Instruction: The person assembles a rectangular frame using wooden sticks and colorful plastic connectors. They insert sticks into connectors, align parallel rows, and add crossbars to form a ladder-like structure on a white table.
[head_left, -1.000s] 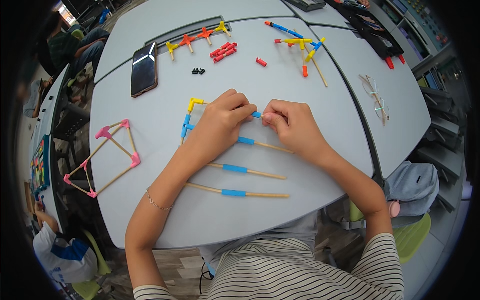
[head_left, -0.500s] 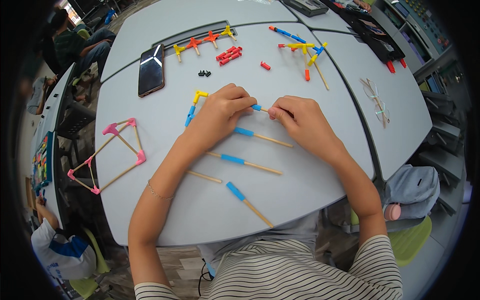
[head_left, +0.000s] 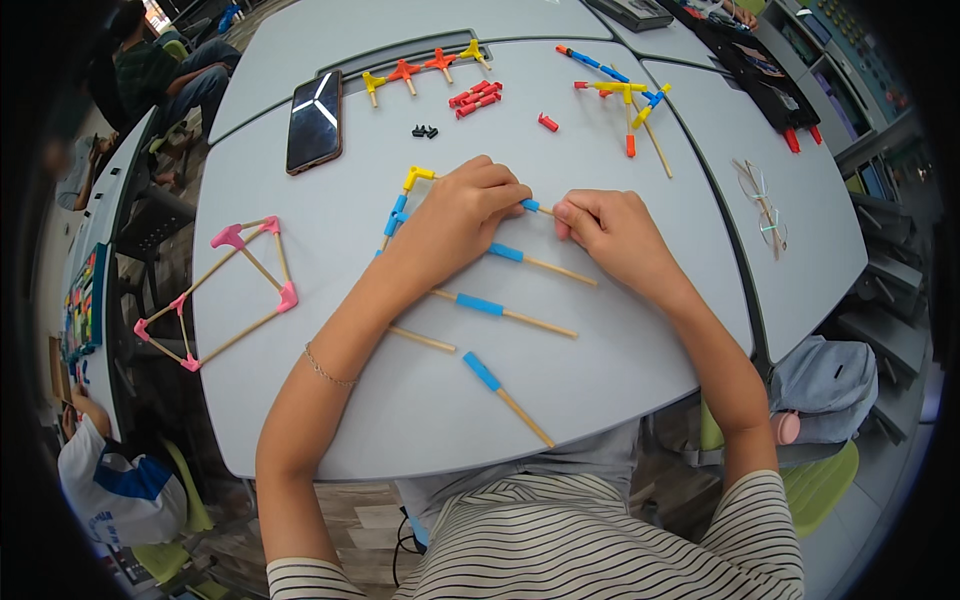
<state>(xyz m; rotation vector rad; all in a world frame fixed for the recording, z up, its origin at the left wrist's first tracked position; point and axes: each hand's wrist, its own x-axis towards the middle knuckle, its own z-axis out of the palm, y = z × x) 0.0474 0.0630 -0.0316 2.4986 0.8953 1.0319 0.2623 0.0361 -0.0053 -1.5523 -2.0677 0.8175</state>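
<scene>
My left hand (head_left: 468, 212) is closed, its fingertips pinching a short blue tube connector (head_left: 530, 205). A thin wooden stick (head_left: 546, 210) juts from that connector, and my right hand (head_left: 618, 235) grips its other end between thumb and bent fingers. Both hands hover over the table's middle. Below them lie wooden sticks with blue tubes, one with its blue tube (head_left: 480, 304) at mid-length and another blue-ended stick (head_left: 508, 400) nearer me. Partly behind my left wrist is a frame with a yellow elbow connector (head_left: 418, 176) and blue connectors (head_left: 398, 212).
Pink-jointed stick frame (head_left: 288, 296) lies at left. Farther off are a phone (head_left: 315, 122), yellow and orange connectors (head_left: 404, 72), red tubes (head_left: 476, 98), small black pieces (head_left: 425, 131) and a yellow-blue stick assembly (head_left: 626, 92). Glasses (head_left: 765, 205) rest on the right-hand table (head_left: 810, 270).
The view has shifted slightly, so the table's things appear a little farther right and higher. Both hands keep hold of the same blue-tubed stick, with little visible change in grip.
</scene>
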